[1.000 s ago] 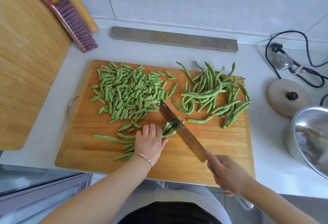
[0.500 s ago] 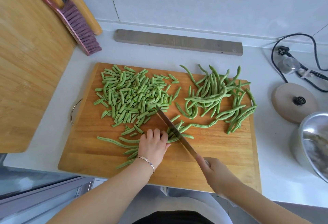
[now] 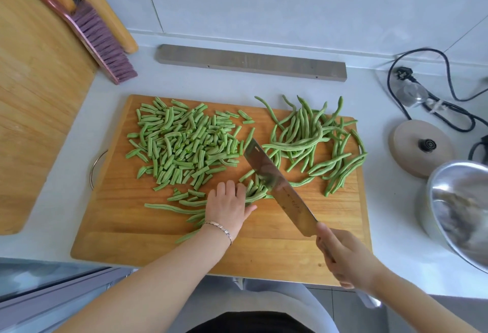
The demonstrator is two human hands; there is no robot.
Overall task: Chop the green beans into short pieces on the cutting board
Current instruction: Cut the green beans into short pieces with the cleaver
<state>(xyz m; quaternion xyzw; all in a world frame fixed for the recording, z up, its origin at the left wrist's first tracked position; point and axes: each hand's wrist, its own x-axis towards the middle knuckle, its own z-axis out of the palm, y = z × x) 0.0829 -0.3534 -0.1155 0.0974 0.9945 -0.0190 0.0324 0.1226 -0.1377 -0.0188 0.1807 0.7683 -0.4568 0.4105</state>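
Bundle (image 3: pixel 255 192): pinned mid-board (image 3: pixel 158 240) under curled left hand (image 3: pixel 227 207), axis roughly 9–3 o'clock, ends protruding at 3. Knife (image 3: pixel 277 187): gripped by right hand (image 3: pixel 344 256), blade over those ends.

L hand (image 3: pixel 228 207) palm down, fingers (image 3: pixel 229 187) curled w/ knuckles fwd, clamping a bunch of green beans (image 3: pixel 256 192); thumb sticks out to the R. L forearm comes in from bottom left, bare. R hand (image 3: pixel 346 256) wrapped tight round handle of knife (image 3: pixel 277 187), thumb on top; R forearm bare, angled in from bottom R.
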